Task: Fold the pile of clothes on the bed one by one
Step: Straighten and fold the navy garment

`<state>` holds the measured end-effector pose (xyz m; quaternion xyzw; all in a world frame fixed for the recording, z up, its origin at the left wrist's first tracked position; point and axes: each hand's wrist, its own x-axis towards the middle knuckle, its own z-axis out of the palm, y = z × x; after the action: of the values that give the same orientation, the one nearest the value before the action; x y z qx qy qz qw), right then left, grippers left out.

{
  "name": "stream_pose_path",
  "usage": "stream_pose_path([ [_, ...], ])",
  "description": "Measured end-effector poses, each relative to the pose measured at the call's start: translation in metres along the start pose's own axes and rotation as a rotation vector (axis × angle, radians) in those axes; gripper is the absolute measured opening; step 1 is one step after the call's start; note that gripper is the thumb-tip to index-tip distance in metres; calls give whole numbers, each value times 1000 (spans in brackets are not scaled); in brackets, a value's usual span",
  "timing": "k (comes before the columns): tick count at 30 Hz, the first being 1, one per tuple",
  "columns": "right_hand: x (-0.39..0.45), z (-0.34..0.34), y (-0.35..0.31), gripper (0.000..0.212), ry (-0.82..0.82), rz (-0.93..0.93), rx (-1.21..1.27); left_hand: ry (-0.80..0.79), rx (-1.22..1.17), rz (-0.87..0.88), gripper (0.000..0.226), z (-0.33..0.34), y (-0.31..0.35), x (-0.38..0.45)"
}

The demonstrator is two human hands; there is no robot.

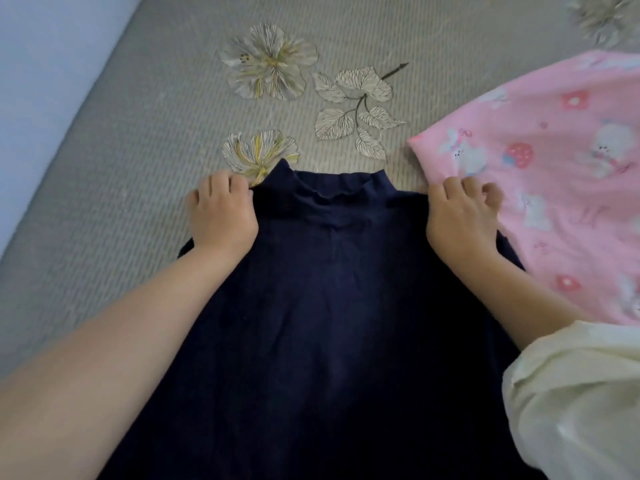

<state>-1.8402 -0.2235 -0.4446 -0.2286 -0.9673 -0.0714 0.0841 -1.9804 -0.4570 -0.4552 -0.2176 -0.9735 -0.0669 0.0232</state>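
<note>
A dark navy top (329, 306) with a raised collar lies spread on the grey bed (138, 133), collar pointing away from me. My left hand (221, 211) grips its left shoulder with curled fingers. My right hand (462, 216) grips the right shoulder the same way, right beside the pink fabric. The lower part of the garment runs out of view at the bottom.
A pink cloth (554, 174) printed with rabbits and strawberries lies on the right, touching the navy top. A pale cream sleeve (571, 393) covers my right forearm. The bedcover has flower and leaf prints (353, 109). The bed's left edge meets a pale blue wall (41, 64).
</note>
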Motion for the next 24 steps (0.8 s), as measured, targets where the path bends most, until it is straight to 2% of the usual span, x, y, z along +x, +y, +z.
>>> stream_pose_path([
  [5,17,4,6,27,-103,27,-72,-11,26,-18,25,-1,-4,21],
  [10,11,-9,-3,29,-198,23,-90,-110,-55,-16,32,-13,-7,14],
  [14,-21,-33,-29,33,-153,41,31,-160,-183,-56,45,-33,-26,-34],
  [16,-53,-47,-55,33,-139,-32,146,-173,-197,-77,54,-43,-41,-73],
  [20,-136,-73,-122,31,-107,-333,354,-236,-175,-163,75,-61,-73,-175],
  [24,-208,-85,-167,40,-242,-482,385,-311,-102,-269,86,-78,-98,-287],
])
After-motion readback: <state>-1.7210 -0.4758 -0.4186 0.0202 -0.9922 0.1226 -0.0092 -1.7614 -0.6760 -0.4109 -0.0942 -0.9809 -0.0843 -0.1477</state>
